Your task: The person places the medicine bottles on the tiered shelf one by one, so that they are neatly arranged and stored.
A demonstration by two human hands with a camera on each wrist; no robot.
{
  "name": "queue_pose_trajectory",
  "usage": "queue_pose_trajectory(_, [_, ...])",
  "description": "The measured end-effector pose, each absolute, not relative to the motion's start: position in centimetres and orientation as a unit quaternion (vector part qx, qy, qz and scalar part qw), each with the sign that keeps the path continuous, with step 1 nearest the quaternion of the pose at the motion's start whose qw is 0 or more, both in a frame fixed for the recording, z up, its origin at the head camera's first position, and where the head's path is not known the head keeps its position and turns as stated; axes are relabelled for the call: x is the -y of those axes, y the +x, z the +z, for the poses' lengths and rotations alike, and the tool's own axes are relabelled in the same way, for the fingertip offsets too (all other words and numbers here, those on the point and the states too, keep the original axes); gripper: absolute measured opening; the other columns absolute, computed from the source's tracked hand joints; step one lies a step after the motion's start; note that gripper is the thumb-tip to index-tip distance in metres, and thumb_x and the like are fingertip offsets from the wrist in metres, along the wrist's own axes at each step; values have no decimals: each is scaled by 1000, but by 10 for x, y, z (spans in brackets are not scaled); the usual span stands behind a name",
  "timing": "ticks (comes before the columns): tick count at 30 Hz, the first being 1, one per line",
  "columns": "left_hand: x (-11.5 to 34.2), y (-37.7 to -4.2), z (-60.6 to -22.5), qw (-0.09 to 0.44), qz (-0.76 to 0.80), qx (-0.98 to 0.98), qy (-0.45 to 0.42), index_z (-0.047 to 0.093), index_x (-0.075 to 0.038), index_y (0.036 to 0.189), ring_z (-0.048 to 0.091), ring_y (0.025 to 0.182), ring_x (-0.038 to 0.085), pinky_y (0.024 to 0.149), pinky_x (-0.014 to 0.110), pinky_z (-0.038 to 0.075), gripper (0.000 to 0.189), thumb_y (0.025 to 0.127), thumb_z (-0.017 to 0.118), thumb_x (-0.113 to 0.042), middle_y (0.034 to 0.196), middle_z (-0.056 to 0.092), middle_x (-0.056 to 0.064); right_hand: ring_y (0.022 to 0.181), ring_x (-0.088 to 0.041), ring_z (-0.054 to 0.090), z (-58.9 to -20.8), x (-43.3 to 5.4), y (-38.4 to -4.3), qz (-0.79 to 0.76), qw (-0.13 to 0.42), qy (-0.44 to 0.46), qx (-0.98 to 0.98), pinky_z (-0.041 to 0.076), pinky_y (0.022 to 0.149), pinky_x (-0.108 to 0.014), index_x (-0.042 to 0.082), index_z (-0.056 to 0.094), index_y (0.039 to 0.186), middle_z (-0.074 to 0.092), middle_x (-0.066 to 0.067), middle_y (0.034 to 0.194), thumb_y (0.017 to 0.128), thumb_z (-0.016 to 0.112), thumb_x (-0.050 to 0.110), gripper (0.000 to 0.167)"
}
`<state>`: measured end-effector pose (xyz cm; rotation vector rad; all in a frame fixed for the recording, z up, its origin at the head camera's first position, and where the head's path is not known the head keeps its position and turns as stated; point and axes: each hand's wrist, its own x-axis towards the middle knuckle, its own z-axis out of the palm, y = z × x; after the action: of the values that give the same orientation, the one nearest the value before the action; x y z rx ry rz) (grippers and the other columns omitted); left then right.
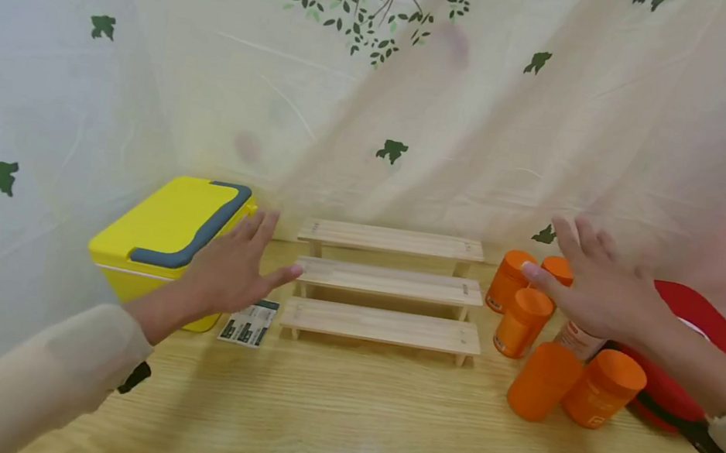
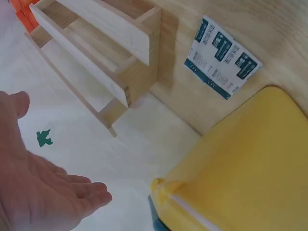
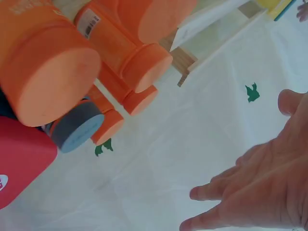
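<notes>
My left hand [image 1: 232, 267] hovers with fingers spread beside the yellow box [image 1: 170, 217] with a blue-grey handle, holding nothing. Over the orange jars [image 1: 546, 381] at the right, my right hand [image 1: 607, 290] is held up, fingers extended and nothing in it. A three-tier wooden rack [image 1: 382, 326] stands between the hands. Below the left hand, a white packet with dark green print [image 2: 222, 57] lies on the table by the box. Among the orange jars, the right wrist view shows a bottle with a dark grey cap [image 3: 78, 126].
A red case [image 1: 671, 382] with a black strap lies behind and right of the jars. The wood-grain table [image 1: 306, 421] runs up to a pale curtain [image 1: 324, 111] printed with green leaves. Glare shows near the table's front.
</notes>
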<state>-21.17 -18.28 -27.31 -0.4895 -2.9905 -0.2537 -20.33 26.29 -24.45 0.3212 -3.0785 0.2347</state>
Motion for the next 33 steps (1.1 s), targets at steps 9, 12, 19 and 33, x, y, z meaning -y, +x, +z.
queue_pose_trajectory(9, [177, -206, -307, 90, -191, 967, -145, 17, 1, 151, 40, 130, 42, 100, 56, 38, 96, 90, 48, -65, 147, 35, 27, 125, -57, 29, -262, -294, -175, 71, 107, 55, 990, 7, 97, -72, 9, 1, 155, 16, -29, 153, 96, 36, 62, 86])
queue_pose_trajectory(12, [177, -203, -320, 85, -205, 965, -138, 19, 2, 150, 44, 126, 40, 97, 55, 40, 91, 92, 51, -60, 145, 37, 26, 125, -55, 26, -271, -309, -169, 101, 118, 46, 987, 6, 99, -71, 6, 6, 154, 21, -32, 150, 98, 39, 57, 82])
queue_pose_trajectory(19, [177, -203, -345, 55, -236, 964, -106, 27, 5, 146, 45, 125, 40, 100, 54, 39, 78, 94, 59, -44, 144, 39, 27, 127, -59, 15, -292, -338, -159, 170, 32, 22, 985, 18, 92, -76, -1, -4, 152, 12, -40, 147, 100, 39, 52, 85])
queue_pose_trajectory(33, [177, -206, -373, 31, -344, 934, -96, 38, 9, 139, 54, 115, 40, 95, 51, 44, 64, 92, 67, -24, 128, 55, 28, 111, -61, 39, -325, -349, -147, 210, -15, 21, 977, 40, 82, -69, -10, 14, 147, 34, -44, 133, 93, 57, 49, 91])
